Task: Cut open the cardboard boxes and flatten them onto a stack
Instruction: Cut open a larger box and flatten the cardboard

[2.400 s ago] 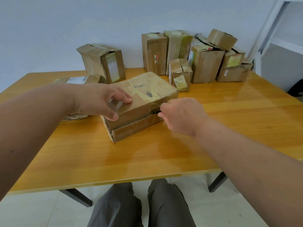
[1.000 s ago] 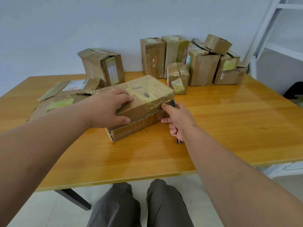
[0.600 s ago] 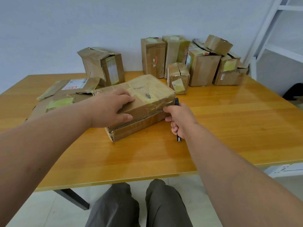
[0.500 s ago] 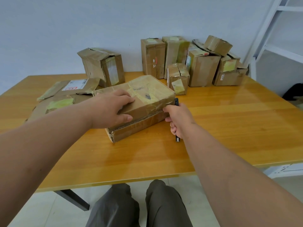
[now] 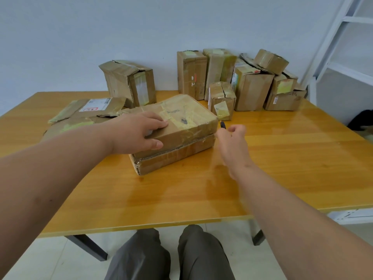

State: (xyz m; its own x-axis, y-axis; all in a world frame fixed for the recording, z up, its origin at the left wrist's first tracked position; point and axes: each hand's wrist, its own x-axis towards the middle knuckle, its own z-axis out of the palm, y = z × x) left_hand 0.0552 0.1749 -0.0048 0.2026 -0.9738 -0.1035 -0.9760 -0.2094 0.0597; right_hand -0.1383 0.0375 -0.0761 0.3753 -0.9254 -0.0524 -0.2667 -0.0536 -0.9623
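A: What is in front of the person?

B: A wooden table (image 5: 282, 168), seen from the head looking down. A flat taped box (image 5: 175, 134) lies near its middle, turned at an angle, with yellowish tape across its top and a seam running along its near side.

A: Where are the hands?

B: The left hand (image 5: 139, 136) rests on top of the box at its left end, fingers spread and fairly straight over the lid, thumb down against the near side. The right hand (image 5: 232, 144) is just beside the right corner of the box, fingers curled round a dark cutter (image 5: 222, 125). Only the cutter's tip shows above the fist, close to the upper corner of the box. The right hand is a little blurred, so I cannot tell whether the tip touches the cardboard.

A: What else is on the table?

B: To the left, behind the left arm, lies a stack (image 5: 86, 112) of flattened cardboard with a white label on top. Behind it stands a crumpled box (image 5: 129, 83). Along the far edge, against the wall, a cluster of boxes (image 5: 242, 77) stands close together, one small box perched on top. The person's knees show below the table edge.
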